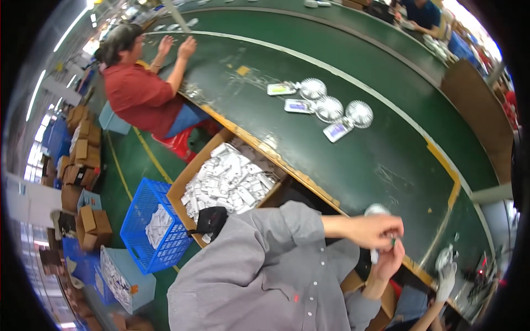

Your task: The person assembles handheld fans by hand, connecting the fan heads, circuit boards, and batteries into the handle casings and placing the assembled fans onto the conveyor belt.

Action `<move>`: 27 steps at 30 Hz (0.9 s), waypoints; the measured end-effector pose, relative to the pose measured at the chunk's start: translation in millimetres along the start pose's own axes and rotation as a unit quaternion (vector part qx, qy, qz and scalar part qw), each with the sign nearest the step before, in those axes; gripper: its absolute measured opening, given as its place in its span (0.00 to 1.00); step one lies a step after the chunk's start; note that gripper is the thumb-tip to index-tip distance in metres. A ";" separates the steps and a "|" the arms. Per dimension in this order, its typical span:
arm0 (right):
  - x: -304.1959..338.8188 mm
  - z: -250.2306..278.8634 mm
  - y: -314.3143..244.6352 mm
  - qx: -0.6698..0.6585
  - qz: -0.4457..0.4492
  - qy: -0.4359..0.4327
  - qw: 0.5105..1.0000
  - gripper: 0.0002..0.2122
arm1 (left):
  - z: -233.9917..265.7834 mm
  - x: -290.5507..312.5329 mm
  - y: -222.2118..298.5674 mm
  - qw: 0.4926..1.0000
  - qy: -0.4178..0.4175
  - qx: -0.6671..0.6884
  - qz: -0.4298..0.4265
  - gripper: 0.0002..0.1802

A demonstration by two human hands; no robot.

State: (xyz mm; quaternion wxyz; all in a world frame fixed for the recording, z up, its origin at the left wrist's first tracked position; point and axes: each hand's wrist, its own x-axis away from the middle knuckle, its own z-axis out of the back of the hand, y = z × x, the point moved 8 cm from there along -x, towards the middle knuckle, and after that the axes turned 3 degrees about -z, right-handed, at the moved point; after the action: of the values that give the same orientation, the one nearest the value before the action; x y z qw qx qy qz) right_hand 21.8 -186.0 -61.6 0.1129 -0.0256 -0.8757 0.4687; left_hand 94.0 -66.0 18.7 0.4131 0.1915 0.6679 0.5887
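Note:
My left hand (376, 231) and my right hand (388, 263) meet at the fingertips above the table's near edge. Both are closed in a pinch around a tiny part with a green spot (393, 241), mostly hidden by the fingers. A white round fan head (377, 209) shows just beyond my left hand, and a white piece (374, 256) shows below it; whether these two are joined is hidden. Farther up the green table lie three white handheld fans, one with a yellow-green label (282, 88) and two with purple labels (298, 106).
An open carton (175, 190) full of white parts stands left of me, beside a blue crate (144, 223). A person in red (138, 91) sits at the far left. At lower right a co-worker's gloved hand (446, 281) is near another white fan (445, 257).

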 end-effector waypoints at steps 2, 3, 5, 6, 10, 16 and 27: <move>12.2 -39.2 -15.7 0.030 -0.019 -0.083 0.996 0.18 | 0.6 9.3 34.2 0.998 -0.006 -0.023 -0.054 0.12; 14.2 -44.6 -18.4 0.060 -0.007 -0.054 0.997 0.19 | 2.9 13.7 38.7 0.997 0.016 -0.029 -0.073 0.11; 18.8 -48.4 -22.4 0.103 -0.013 -0.030 0.994 0.19 | 7.0 21.5 50.6 0.986 0.070 -0.037 -0.147 0.10; 18.4 -47.4 -19.7 0.160 -0.004 -0.039 0.986 0.19 | 6.1 23.9 49.3 0.990 0.054 -0.033 -0.123 0.10; 26.0 -39.0 -9.8 0.289 -0.021 -0.049 0.956 0.18 | 5.8 38.3 47.2 0.996 0.046 -0.044 -0.069 0.08; 46.4 -72.3 -19.7 0.359 -0.025 -0.062 0.931 0.09 | -1.9 58.5 45.3 0.979 0.023 -0.199 -0.049 0.07; 68.2 -103.5 -42.3 0.179 -0.143 -0.151 0.962 0.12 | 34.8 75.4 36.1 0.974 0.206 0.054 0.081 0.03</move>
State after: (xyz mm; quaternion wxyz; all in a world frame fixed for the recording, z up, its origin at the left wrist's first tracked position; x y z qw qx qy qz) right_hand -19.1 -115.0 40.6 0.0476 0.1918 -0.7791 0.5949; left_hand 68.6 20.2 29.3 0.2065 0.1417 0.7519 0.6099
